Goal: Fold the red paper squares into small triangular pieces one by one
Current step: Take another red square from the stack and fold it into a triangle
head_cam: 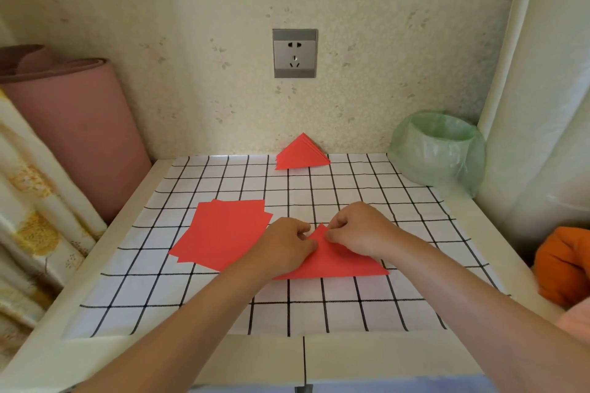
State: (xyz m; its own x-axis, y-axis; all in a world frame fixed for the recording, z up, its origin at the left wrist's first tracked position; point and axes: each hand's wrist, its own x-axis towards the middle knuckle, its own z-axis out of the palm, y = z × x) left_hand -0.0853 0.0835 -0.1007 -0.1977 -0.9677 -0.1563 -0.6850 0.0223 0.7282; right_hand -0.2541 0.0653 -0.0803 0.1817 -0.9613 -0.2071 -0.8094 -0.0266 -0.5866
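Observation:
A red paper folded into a triangle point(338, 262) lies on the checked mat point(287, 306) in front of me. My left hand point(284, 246) and my right hand point(360, 230) meet at its top corner, and both pinch the paper there with fingertips. To the left lies a loose stack of flat red paper squares point(220, 230); my left wrist overlaps its right edge. At the back, against the wall, rests a pile of folded red triangles point(301, 153).
A green plastic-lined bin point(437, 150) stands at the back right. A rolled pink mat point(70, 124) leans at the left, an orange cloth point(562, 265) lies at the right edge. A wall socket point(295, 53) is above the table.

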